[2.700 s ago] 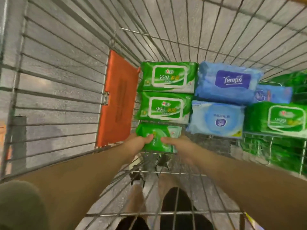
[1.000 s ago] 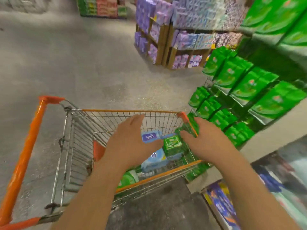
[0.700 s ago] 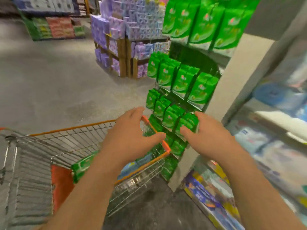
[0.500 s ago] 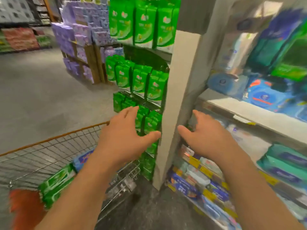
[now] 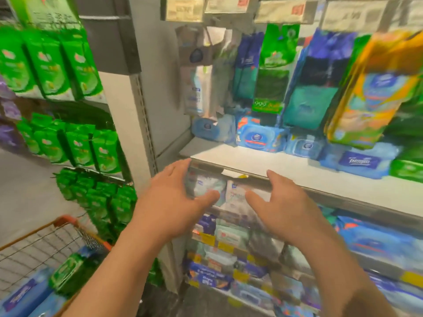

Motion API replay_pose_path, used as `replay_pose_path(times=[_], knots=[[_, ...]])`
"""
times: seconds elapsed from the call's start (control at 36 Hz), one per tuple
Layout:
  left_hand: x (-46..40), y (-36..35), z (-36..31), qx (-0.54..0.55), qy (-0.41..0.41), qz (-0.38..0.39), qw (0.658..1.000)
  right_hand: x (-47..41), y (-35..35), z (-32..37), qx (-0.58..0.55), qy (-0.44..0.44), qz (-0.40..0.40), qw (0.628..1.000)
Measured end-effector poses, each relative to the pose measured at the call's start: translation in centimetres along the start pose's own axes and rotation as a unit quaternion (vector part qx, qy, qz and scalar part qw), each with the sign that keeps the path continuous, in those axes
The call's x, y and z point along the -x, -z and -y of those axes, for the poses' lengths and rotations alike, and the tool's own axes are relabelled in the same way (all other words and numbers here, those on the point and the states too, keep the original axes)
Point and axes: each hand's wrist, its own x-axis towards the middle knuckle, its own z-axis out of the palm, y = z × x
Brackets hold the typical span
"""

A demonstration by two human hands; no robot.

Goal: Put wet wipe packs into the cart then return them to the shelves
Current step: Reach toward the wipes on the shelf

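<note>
My left hand point(image 5: 174, 200) and my right hand point(image 5: 281, 204) are both raised in front of the white shelf board point(image 5: 270, 163), fingers spread, holding nothing. Between them, just under the shelf edge, show pale wet wipe packs point(image 5: 219, 193). On the shelf stand blue wet wipe packs point(image 5: 258, 136) and a blue Tempo pack point(image 5: 359, 161). At the lower left is the orange-rimmed wire cart point(image 5: 45, 243), with a green wipe pack point(image 5: 66, 271) and blue packs point(image 5: 20, 296) inside.
Green hanging packs point(image 5: 77, 143) fill a rack on the left of a white shelf post point(image 5: 130, 124). Tall hanging packs point(image 5: 309, 88) crowd the upper shelf. Lower shelves point(image 5: 229, 266) hold more blue and white packs with yellow price tags.
My view swung from inside the cart up and right to the shelves. Both hands let go of the green pack left in the cart and rose, empty, toward the shelf edge.
</note>
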Motion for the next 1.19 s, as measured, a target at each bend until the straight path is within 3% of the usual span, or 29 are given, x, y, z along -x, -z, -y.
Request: replay_pose_path(times=[0.47,0.67,0.86,1.0,1.19], knots=[[-13.4,-3.2,-2.5,0.073,-0.087,0.014,0.993,-8.7,1.5,-0.1,0.008,-0.070,-0.063,0.996],[-19.7,-2.6,-2.0,0.156,-0.108,0.067,0.980,-14.0,2.5,2.2,0.002,-0.083,-0.087,0.993],[-24.5,-3.2,-3.2,0.252,-0.152,0.114,0.949,-17.9,3.0,2.9,-0.091,-0.061,-0.196,0.974],[-27.0,-3.8,-4.2,0.297,-0.172,0.118,0.932,-20.1,3.7,3.0,-0.185,-0.007,-0.228,0.956],[-30.4,-4.9,-6.6,0.397,-0.146,0.113,0.899,-24.1,4.5,2.0,-0.289,0.000,-0.235,0.928]])
